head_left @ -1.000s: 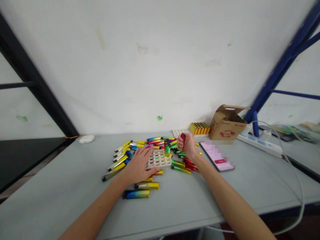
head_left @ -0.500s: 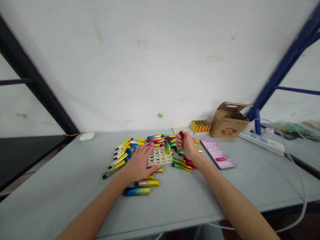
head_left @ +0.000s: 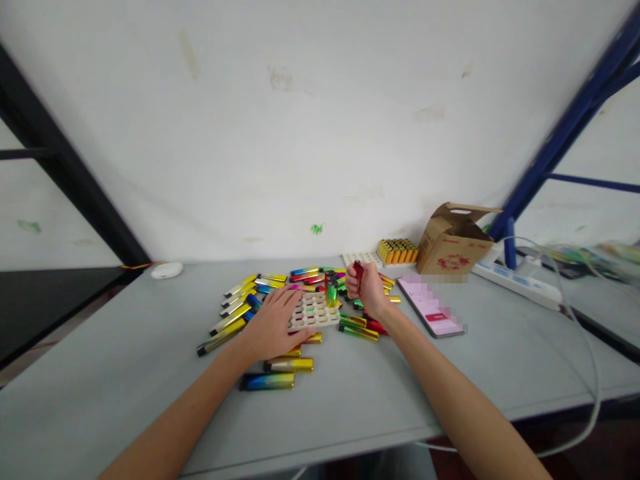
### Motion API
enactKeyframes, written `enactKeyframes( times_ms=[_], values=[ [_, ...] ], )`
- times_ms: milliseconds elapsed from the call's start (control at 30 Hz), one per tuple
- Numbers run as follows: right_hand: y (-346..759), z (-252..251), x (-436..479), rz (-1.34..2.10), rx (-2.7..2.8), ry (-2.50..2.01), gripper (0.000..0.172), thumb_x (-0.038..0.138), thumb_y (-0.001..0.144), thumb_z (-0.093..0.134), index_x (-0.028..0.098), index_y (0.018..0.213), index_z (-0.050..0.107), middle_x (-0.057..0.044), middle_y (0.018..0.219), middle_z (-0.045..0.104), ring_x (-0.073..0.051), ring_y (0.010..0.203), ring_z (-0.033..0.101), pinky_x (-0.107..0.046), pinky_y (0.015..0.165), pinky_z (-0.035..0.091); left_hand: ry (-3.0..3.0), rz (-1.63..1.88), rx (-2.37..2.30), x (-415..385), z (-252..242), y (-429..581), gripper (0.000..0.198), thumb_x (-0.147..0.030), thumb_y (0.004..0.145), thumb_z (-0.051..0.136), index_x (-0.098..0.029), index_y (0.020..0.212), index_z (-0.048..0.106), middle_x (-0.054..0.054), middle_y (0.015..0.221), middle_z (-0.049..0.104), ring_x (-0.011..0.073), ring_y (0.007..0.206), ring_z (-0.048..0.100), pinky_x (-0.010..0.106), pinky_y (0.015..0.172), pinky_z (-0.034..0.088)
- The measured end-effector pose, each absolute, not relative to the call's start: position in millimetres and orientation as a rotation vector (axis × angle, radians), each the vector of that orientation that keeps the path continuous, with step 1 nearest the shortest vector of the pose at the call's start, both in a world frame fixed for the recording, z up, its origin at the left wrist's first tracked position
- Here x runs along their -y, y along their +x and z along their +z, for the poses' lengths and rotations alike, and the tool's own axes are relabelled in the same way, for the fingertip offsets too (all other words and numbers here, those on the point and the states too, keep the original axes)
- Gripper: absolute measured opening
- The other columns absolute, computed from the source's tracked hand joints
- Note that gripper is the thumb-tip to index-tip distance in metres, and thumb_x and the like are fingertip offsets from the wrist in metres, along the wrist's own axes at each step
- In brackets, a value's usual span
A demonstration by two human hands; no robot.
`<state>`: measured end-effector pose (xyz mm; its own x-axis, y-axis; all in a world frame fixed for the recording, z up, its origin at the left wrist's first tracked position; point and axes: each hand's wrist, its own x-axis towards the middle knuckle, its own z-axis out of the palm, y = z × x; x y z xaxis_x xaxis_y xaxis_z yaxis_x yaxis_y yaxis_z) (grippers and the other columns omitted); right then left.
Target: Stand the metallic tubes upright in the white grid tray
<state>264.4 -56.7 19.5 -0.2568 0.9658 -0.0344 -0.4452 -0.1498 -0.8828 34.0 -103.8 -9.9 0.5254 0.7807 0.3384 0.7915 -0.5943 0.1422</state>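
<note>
My right hand [head_left: 369, 288] is closed around a red lighter [head_left: 358, 271], held upright above the table, its top showing over my fist. My left hand [head_left: 277, 319] spans the left end of a white holed tray [head_left: 316, 313], thumb at the near edge and fingers at the far edge, gripping it. A green and yellow lighter [head_left: 331, 293] stands upright in the tray's far right part, with a dark red lighter beside it. Other holes in the tray show no lighter. Around the tray lie several metallic lighters, among them a blue and yellow lighter [head_left: 270, 381] near my left forearm.
At the back stand a second white tray [head_left: 356, 259], a block of yellow-orange cylinders [head_left: 397, 252] and an open cardboard box [head_left: 450, 241]. To the right are a phone [head_left: 430, 308] and a white power strip [head_left: 520, 287] with a cable. A white oval case [head_left: 167, 270] lies far left.
The view has shifted slightly, so everything sits a little further left. Both hands keep their grips, the right still around the red lighter and the left on the tray.
</note>
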Motion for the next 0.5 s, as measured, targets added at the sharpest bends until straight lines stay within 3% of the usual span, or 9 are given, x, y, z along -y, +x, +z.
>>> enactKeyframes(
  times_ms=[300,500],
  values=[
    [265.7,18.2,56.6,1.539,0.949,-0.783,0.032,0.048,0.081,0.041,0.022,0.064,0.039,0.008,0.049,0.03,-0.007,0.039,0.023,-0.018,0.037,0.016,-2.709,-0.571,1.393,102.2,-11.1,33.4,0.07,-0.056,0.083,0.057,-0.012,0.136,0.047,0.019,0.139,0.052,0.0347,0.132,0.043,0.052,0.112,0.033],
    [263.7,16.2,54.1,1.375,0.891,-0.809,0.033,0.056,0.082,0.046,0.023,0.081,0.047,0.005,0.062,0.051,-0.009,0.044,0.044,-0.019,0.036,0.031,-2.712,-0.556,1.399,102.4,-12.7,32.8,0.071,-0.055,0.083,0.059,-0.012,0.138,0.045,0.018,0.14,0.051,0.0344,0.133,0.042,0.051,0.112,0.033]
  ],
)
